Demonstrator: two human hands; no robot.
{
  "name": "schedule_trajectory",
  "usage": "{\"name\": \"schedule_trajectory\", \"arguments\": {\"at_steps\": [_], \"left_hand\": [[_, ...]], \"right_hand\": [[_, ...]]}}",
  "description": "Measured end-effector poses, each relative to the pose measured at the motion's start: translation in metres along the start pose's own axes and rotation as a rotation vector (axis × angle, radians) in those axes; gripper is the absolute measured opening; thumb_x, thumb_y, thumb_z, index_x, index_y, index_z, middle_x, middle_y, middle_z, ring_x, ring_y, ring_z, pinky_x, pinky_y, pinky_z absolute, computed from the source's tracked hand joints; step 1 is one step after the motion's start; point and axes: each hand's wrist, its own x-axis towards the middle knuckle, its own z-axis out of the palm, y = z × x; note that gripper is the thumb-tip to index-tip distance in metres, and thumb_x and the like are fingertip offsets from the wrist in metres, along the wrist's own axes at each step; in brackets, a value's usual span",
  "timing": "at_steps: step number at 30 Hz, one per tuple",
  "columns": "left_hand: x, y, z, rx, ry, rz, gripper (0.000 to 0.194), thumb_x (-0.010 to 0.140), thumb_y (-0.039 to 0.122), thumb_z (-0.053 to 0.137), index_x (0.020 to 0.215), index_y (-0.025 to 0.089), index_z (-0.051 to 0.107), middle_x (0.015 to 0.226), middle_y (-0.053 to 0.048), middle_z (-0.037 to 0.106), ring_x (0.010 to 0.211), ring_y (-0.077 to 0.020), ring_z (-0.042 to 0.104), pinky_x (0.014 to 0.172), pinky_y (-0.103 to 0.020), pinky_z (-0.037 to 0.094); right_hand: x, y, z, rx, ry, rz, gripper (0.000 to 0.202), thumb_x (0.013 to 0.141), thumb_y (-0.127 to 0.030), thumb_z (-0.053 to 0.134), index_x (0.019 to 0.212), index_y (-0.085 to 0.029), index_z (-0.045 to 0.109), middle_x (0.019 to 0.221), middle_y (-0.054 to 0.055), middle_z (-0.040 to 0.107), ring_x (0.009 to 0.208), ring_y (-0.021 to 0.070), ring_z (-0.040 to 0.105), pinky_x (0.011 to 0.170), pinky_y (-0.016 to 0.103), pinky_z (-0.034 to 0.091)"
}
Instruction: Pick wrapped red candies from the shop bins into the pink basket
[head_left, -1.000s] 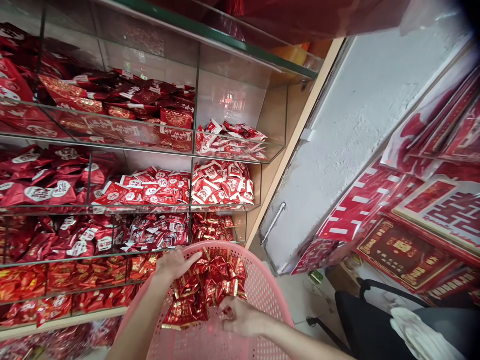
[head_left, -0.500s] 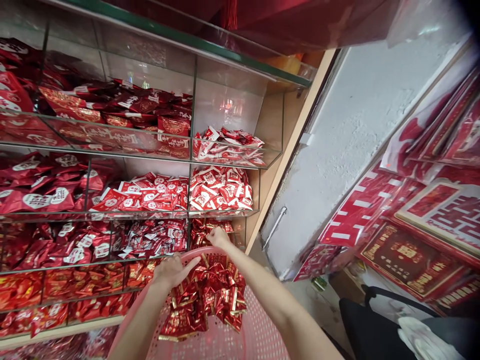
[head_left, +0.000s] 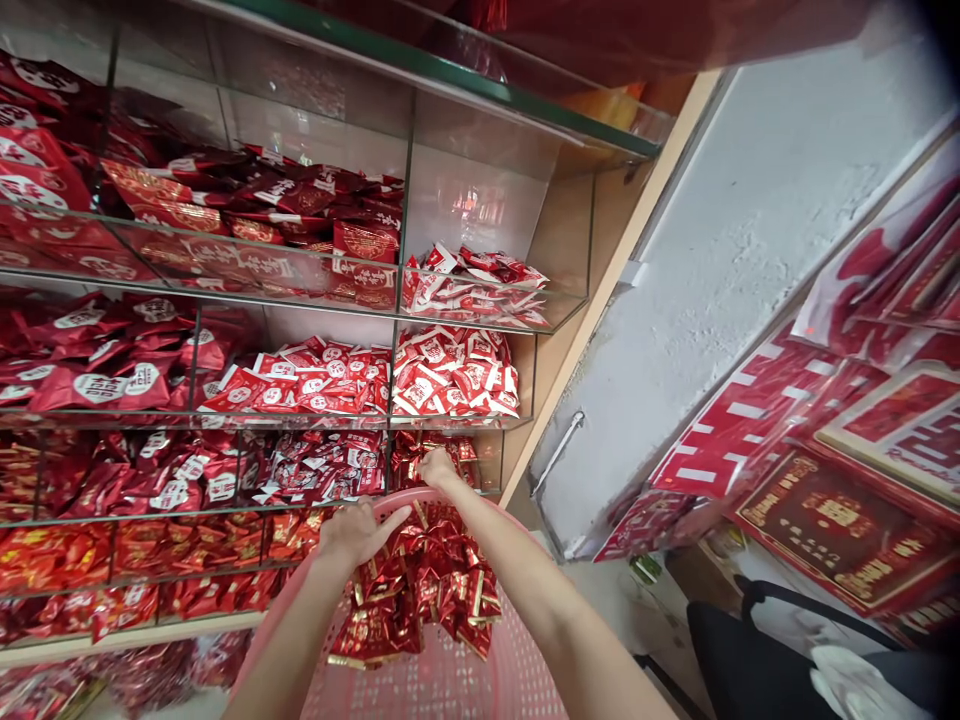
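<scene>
My left hand (head_left: 352,540) grips the rim of a pink perforated plastic basket (head_left: 517,610), its thumb stretched out over the inner side. Inside the basket lies a heap of shiny red and gold candy packets (head_left: 427,590). My right arm crosses above the basket, and my right hand (head_left: 436,466) is in the lowest right glass compartment, among similar red and gold packets (head_left: 411,452). Its fingers look curled; their tips, and anything in them, are hidden.
Glass-divided shelves hold red and white packets (head_left: 457,375) and dark red bags (head_left: 112,375). A wooden side panel (head_left: 570,380) edges the shelving. Right of it stand a grey-white wall (head_left: 712,270), wrapped red decorations (head_left: 832,510) and a black chair (head_left: 735,660) with a white glove.
The view has shifted slightly, so the shelves appear a little further right. Both hands keep nearly the same places, at the basket rim and in the compartment.
</scene>
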Motion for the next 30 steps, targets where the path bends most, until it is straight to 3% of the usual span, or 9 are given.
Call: {"name": "schedule_trajectory", "arguments": {"at_steps": [5, 8, 11, 14, 18, 21, 25, 30], "left_hand": [[0.002, -0.002, 0.002, -0.030, -0.009, 0.007, 0.097, 0.057, 0.085, 0.016, 0.102, 0.010, 0.059, 0.101, -0.021, 0.065, 0.097, -0.0354, 0.058, 0.080, -0.046, 0.044], [0.003, -0.003, 0.002, -0.039, -0.015, 0.015, 0.099, 0.057, 0.086, 0.016, 0.103, 0.010, 0.058, 0.102, -0.021, 0.065, 0.098, -0.0360, 0.058, 0.081, -0.047, 0.044], [0.003, -0.003, 0.002, -0.027, -0.020, 0.009, 0.098, 0.057, 0.086, 0.015, 0.103, 0.011, 0.058, 0.105, -0.021, 0.063, 0.099, -0.0352, 0.058, 0.082, -0.046, 0.043], [0.003, -0.003, 0.002, -0.017, -0.019, 0.008, 0.098, 0.058, 0.085, 0.014, 0.105, 0.012, 0.058, 0.107, -0.021, 0.063, 0.100, -0.0343, 0.058, 0.083, -0.044, 0.043], [0.005, -0.004, 0.003, -0.035, -0.022, 0.014, 0.099, 0.057, 0.086, 0.015, 0.106, 0.010, 0.057, 0.105, -0.021, 0.063, 0.099, -0.0352, 0.057, 0.082, -0.046, 0.043], [0.007, -0.005, 0.006, -0.041, -0.020, 0.013, 0.099, 0.057, 0.086, 0.016, 0.105, 0.010, 0.057, 0.103, -0.021, 0.064, 0.099, -0.0358, 0.057, 0.082, -0.046, 0.043], [0.007, -0.006, 0.007, -0.035, -0.020, 0.013, 0.099, 0.057, 0.085, 0.016, 0.106, 0.009, 0.057, 0.103, -0.022, 0.064, 0.099, -0.0360, 0.057, 0.081, -0.046, 0.043], [0.006, -0.005, 0.006, -0.026, -0.026, 0.020, 0.099, 0.057, 0.085, 0.015, 0.106, 0.009, 0.057, 0.101, -0.022, 0.064, 0.099, -0.0360, 0.058, 0.081, -0.047, 0.043]], "right_hand": [[-0.019, 0.013, -0.027, 0.193, 0.115, -0.081, 0.023, 0.076, -0.024, 0.051, 0.055, -0.015, 0.048, 0.061, 0.000, 0.055, 0.068, 0.0117, 0.055, 0.061, 0.019, 0.038], [-0.040, 0.021, -0.042, 0.312, 0.136, -0.126, 0.025, 0.080, -0.034, 0.046, 0.061, -0.017, 0.042, 0.060, -0.003, 0.052, 0.063, 0.0103, 0.057, 0.059, 0.019, 0.042], [-0.072, 0.027, -0.050, 0.650, 0.040, -0.122, 0.029, 0.079, -0.046, 0.047, 0.070, -0.019, 0.039, 0.059, -0.004, 0.053, 0.059, 0.0121, 0.061, 0.057, 0.023, 0.047], [-0.111, 0.033, -0.051, 1.011, -0.119, -0.031, 0.040, 0.067, -0.052, 0.063, 0.074, -0.019, 0.041, 0.058, -0.002, 0.058, 0.062, 0.0163, 0.065, 0.059, 0.028, 0.051], [-0.157, 0.050, -0.046, 1.136, -0.243, 0.148, 0.041, 0.058, -0.039, 0.076, 0.074, -0.016, 0.046, 0.066, 0.002, 0.063, 0.071, 0.0182, 0.067, 0.066, 0.026, 0.052], [-0.177, 0.068, -0.038, 1.210, -0.269, 0.328, 0.042, 0.055, -0.029, 0.079, 0.075, -0.016, 0.044, 0.068, 0.002, 0.064, 0.074, 0.0205, 0.067, 0.067, 0.027, 0.053], [-0.187, 0.085, -0.028, 1.281, -0.242, 0.500, 0.041, 0.057, -0.018, 0.077, 0.079, -0.017, 0.042, 0.071, 0.003, 0.065, 0.075, 0.0229, 0.067, 0.065, 0.028, 0.054], [-0.186, 0.087, -0.025, 1.315, -0.236, 0.575, 0.032, 0.066, -0.011, 0.070, 0.081, -0.016, 0.042, 0.072, 0.005, 0.066, 0.077, 0.0226, 0.067, 0.065, 0.027, 0.055]]}}
